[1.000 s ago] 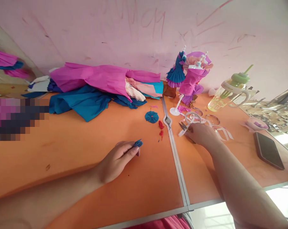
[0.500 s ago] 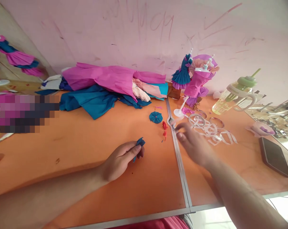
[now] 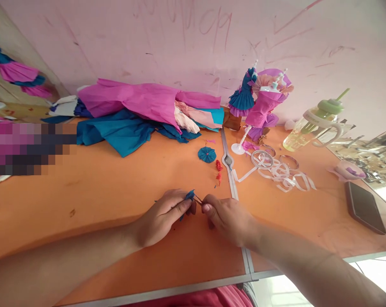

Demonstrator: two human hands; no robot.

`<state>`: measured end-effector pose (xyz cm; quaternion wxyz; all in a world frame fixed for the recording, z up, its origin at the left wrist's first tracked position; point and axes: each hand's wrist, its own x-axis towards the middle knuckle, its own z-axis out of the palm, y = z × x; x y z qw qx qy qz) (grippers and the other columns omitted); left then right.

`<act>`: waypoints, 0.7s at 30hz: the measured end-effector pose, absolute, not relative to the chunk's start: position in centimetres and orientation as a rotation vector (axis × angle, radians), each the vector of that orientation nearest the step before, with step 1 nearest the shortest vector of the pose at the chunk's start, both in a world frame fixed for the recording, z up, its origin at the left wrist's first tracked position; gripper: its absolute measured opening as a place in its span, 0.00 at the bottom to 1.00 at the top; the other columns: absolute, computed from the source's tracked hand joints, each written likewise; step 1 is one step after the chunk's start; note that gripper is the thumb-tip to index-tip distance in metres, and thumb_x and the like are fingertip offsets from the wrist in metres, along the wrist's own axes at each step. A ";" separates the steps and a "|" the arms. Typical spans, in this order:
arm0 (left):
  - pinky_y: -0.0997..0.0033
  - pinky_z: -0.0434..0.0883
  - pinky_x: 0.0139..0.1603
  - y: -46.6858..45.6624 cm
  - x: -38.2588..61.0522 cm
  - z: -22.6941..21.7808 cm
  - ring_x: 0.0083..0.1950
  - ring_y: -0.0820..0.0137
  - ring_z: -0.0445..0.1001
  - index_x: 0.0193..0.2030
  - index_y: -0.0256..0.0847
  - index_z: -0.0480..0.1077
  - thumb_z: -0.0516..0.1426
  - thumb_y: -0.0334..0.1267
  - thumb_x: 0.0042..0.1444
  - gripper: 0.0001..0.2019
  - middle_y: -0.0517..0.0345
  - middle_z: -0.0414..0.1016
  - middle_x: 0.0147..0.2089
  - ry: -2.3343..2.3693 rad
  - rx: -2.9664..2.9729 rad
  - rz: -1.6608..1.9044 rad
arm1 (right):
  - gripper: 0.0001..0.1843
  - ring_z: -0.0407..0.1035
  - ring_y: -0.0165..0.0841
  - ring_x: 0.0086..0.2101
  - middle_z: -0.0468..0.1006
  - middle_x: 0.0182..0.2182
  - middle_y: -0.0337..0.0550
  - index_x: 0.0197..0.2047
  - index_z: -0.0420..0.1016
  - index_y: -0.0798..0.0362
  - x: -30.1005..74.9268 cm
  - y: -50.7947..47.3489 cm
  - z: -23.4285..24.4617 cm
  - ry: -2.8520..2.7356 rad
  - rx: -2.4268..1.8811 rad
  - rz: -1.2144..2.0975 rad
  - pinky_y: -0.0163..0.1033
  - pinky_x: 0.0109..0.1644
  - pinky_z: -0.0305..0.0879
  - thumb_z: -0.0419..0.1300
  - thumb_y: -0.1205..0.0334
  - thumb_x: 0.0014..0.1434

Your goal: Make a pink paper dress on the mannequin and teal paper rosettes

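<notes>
My left hand (image 3: 162, 215) rests on the orange table (image 3: 110, 200) and pinches a small folded piece of blue crepe paper (image 3: 189, 196). Close beside it, my right hand (image 3: 226, 217) is closed in a pinch on a thin small tool (image 3: 198, 199) whose tip touches the blue piece; I cannot make out what the tool is. A finished blue paper rosette (image 3: 207, 154) lies farther back, with red paper scraps (image 3: 218, 169) next to it.
Pink and blue crepe sheets (image 3: 142, 115) are piled against the wall. Paper dress figures on stands (image 3: 260, 104), white ribbon strips and rings (image 3: 279, 170), a green-lidded bottle (image 3: 317, 123), a phone (image 3: 364, 207) and a metal table seam (image 3: 233, 183) are on the right.
My right hand left the ribbon pile at the right, came back across the seam with a thin tool, and now meets my left hand at the blue piece.
</notes>
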<state>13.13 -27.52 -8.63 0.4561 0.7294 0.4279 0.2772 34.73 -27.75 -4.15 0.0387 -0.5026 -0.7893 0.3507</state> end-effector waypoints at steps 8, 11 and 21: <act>0.70 0.66 0.43 -27.4 13.0 -8.8 0.38 0.69 0.70 0.38 0.41 0.71 0.45 0.50 0.69 0.20 0.58 0.72 0.37 1.119 1.793 0.740 | 0.20 0.72 0.32 0.30 0.78 0.28 0.41 0.44 0.67 0.51 34.8 -27.8 -4.0 -2.468 -1.544 1.056 0.34 0.34 0.60 0.39 0.50 0.72; 0.69 0.65 0.46 -27.4 13.1 -9.0 0.39 0.68 0.70 0.38 0.41 0.72 0.45 0.50 0.69 0.20 0.57 0.73 0.37 1.139 1.873 0.706 | 0.20 0.73 0.33 0.31 0.78 0.28 0.41 0.47 0.67 0.50 34.6 -27.9 -4.0 -2.479 -1.538 1.070 0.34 0.35 0.60 0.39 0.49 0.71; 0.69 0.67 0.44 -27.4 13.3 -8.7 0.40 0.67 0.71 0.39 0.41 0.72 0.45 0.51 0.68 0.20 0.56 0.74 0.38 1.131 1.818 0.726 | 0.22 0.72 0.32 0.30 0.78 0.30 0.42 0.46 0.65 0.50 34.7 -27.7 -4.1 -2.572 -1.532 0.966 0.34 0.33 0.60 0.37 0.47 0.71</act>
